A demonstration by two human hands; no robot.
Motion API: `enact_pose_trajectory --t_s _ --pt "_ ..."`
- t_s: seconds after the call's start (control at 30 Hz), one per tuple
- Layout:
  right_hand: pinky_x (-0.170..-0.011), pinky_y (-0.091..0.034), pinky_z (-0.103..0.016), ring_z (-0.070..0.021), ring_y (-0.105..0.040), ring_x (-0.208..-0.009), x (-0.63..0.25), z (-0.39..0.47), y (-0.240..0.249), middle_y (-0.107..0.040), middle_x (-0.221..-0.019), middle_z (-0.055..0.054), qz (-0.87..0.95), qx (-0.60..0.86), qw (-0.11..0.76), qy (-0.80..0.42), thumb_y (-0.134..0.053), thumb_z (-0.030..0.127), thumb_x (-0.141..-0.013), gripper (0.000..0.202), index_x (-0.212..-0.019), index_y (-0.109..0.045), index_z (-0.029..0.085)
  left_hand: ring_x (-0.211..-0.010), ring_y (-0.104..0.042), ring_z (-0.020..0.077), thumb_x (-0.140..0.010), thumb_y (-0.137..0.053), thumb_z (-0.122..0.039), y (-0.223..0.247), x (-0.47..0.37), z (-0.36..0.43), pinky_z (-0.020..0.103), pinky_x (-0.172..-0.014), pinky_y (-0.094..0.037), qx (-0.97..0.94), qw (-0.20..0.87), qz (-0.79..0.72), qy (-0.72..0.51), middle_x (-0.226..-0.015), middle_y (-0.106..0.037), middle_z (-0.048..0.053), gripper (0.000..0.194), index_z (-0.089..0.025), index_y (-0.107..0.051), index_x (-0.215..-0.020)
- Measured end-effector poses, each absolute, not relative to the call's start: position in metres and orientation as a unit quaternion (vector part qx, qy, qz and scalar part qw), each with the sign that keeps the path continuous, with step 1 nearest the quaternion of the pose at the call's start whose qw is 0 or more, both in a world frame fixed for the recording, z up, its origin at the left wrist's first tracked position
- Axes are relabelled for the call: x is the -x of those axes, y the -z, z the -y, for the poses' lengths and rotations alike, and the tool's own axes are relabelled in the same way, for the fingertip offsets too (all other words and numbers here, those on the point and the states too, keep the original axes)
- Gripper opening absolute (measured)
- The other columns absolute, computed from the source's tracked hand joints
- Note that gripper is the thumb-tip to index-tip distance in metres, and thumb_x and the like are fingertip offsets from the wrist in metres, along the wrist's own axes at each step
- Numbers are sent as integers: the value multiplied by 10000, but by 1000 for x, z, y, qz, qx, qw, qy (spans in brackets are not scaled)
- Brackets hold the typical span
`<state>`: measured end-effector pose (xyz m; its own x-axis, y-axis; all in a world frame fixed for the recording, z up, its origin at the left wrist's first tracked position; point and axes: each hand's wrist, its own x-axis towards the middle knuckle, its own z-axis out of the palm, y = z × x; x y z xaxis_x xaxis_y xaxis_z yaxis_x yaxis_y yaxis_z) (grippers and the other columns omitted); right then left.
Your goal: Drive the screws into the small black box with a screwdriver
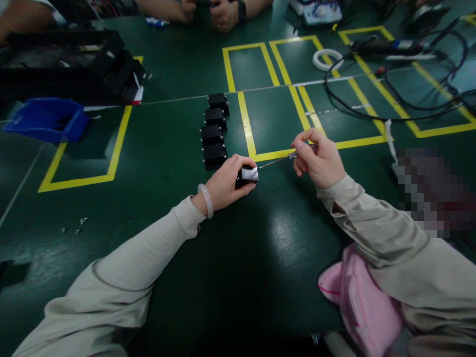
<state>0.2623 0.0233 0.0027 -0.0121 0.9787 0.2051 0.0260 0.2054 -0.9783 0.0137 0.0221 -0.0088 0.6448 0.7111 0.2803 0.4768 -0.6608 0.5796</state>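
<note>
Green desk [167, 148], marked out in yellow tape lines [248, 126]; a co-worker's hands [223, 17] rest at the far edge. My two hands are apart from each other, each occupied. Left hand [226, 183]: clamped on a black block [245, 184] on the desk in front of me, fingers over the far side, thumb along the near side, presumably to stop it twisting or sliding. Right hand [316, 158]: pinched on the handle of a screwdriver [292, 155], held low and nearly flat, likely so the shaft lines up with the block's right end. Whether the tip touches or sits just beside it, I cannot tell. Just beyond my left hand, four similar blocks [211, 134] stand in a column, small bright fittings showing at their ends; the spacing looks meant to keep them together and within reach. Loose screws [83, 220] lie near my left forearm; a blue bin [48, 119] sits farther off, left. Writing: none legible. The held block's top shows a white patch, label or glare uncertain; the pack [322, 12] at far right carries a print too blurred to read.
</note>
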Motion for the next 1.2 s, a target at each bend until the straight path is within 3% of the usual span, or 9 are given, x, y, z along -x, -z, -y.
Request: enact_pose_trajectory --t_s 0.17,0.37,0.53,0.73,0.97,1.2 --pt "-336 -358 -247 -102 -469 -330 -263 -22 -4 -477 -438 104 560 454 534 -443 -757 354 -825 265 -896 -522 254 -1057 -587 230 -880 -667 -222 8 -13 -22 397 -932 -510 -876 234 -343 -247 -1148 -591 82 352 -185 -504 -1190" --pt "-314 -355 -240 -77 -387 -292 -262 -23 -4 -354 -392 119 555 455 537 -444 -710 463 -869 301 -800 -511 247 -1045 -586 231 -884 -665 -228 8 -13 -22 395 -913 -512 -875 236 -344 -246 -1145 -590 84 354 -183 -505 -1196" --pt "-334 -374 -227 -88 -458 -318 -263 -23 -5 -455 -418 111 551 451 534 -455 -732 286 -833 221 -885 -522 240 -1049 -584 233 -881 -667 -222 9 -14 -22 398 -922 -506 -875 235 -341 -250 -1139 -590 89 347 -171 -510 -1186" --pt "-326 -373 -227 -72 -402 -302 -262 -23 -6 -384 -379 118 550 461 529 -454 -689 461 -878 297 -797 -510 240 -1046 -584 229 -879 -662 -216 8 -14 -22 393 -918 -508 -875 233 -341 -251 -1135 -589 82 341 -177 -508 -1181" --pt "-349 -374 -224 -82 -466 -331 -263 -22 -8 -459 -426 119 554 460 522 -457 -718 298 -845 227 -902 -504 245 -1059 -586 234 -883 -655 -224 7 -14 -21 402 -930 -508 -874 238 -347 -245 -1146 -590 86 338 -182 -505 -1183" --pt "-315 -358 -240 -66 -368 -291 -263 -23 -6 -361 -393 125 534 463 530 -469 -716 424 -855 279 -797 -516 239 -1049 -585 232 -878 -660 -217 6 -14 -21 398 -919 -511 -872 243 -348 -243 -1141 -591 87 340 -175 -509 -1180"
